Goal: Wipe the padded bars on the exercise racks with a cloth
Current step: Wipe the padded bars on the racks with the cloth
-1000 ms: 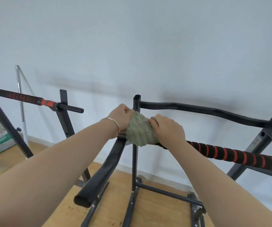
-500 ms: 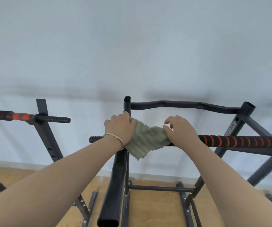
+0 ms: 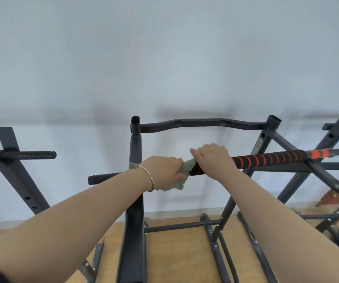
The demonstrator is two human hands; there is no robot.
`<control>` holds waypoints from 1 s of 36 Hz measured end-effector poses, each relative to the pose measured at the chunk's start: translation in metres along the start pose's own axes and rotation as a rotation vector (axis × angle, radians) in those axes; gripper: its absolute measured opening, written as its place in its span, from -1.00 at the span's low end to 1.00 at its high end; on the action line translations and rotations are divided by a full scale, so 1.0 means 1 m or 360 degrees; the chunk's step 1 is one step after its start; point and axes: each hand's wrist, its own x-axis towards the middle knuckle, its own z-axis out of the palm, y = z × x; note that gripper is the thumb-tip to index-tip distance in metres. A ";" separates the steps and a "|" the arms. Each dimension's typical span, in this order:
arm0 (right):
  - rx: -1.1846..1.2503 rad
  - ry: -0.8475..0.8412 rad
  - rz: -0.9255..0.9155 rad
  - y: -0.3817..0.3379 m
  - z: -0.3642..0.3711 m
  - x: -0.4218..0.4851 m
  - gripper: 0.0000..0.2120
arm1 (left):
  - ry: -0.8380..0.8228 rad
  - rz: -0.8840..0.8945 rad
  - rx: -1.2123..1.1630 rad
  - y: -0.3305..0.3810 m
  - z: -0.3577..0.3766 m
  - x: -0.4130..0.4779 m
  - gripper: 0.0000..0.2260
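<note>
The striped padded bar [image 3: 270, 160] runs left to right, mostly right of both hands: the right hand [image 3: 213, 160] curls over it, the left hand [image 3: 163, 172] just beside grips the green cloth [image 3: 176, 185] around it.

The left hand [image 3: 162, 170] hides most of the cloth [image 3: 185, 168].

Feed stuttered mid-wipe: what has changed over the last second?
The green cloth, earlier spread between both hands, is now bunched under the left hand, baring striped padding between them. The right hand has come off most of the cloth and grips the padded bar itself. Unchanged: the left hand holds the cloth on the bar near its left end.
</note>
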 end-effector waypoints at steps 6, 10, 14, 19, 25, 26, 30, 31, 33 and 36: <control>-0.0414 -0.0153 -0.0107 0.001 0.011 0.001 -0.37 | -0.0024 -0.0126 0.0029 0.006 -0.004 0.003 -0.67; -0.0464 -0.0023 -0.0088 0.002 0.022 -0.001 -0.43 | -0.0121 -0.0183 0.0028 0.012 -0.008 0.008 -0.82; -0.0347 0.0301 -0.0059 0.003 0.035 -0.003 -0.72 | -0.0271 -0.0332 0.0041 0.004 -0.010 0.020 -0.81; -0.0495 0.0053 -0.0072 0.005 0.027 0.002 -0.66 | 0.0014 -0.0116 0.0389 -0.001 -0.004 0.003 -0.94; -0.0456 -0.0173 -0.0150 0.006 0.010 0.021 -0.77 | 0.0192 0.0028 0.0148 -0.036 0.007 -0.021 -0.66; -0.0458 -0.0222 -0.0143 0.006 0.008 0.022 -0.78 | 0.0213 0.0081 0.0142 -0.040 0.008 -0.022 -0.67; -0.0420 -0.0337 -0.0075 0.003 0.005 0.021 -0.80 | 0.0173 -0.0060 0.0226 -0.043 0.011 -0.025 -0.61; -0.0422 -0.0334 -0.0059 0.003 0.005 0.020 -0.79 | 0.0149 -0.0103 0.0250 -0.040 0.010 -0.025 -0.58; -0.0447 -0.0341 -0.0051 0.003 0.007 0.018 -0.76 | 0.0094 -0.0157 0.0252 -0.036 0.008 -0.023 -0.55; -0.0314 -0.0321 -0.0039 0.009 0.008 0.021 -0.68 | 0.0029 -0.0194 0.0284 -0.032 0.003 -0.018 -0.50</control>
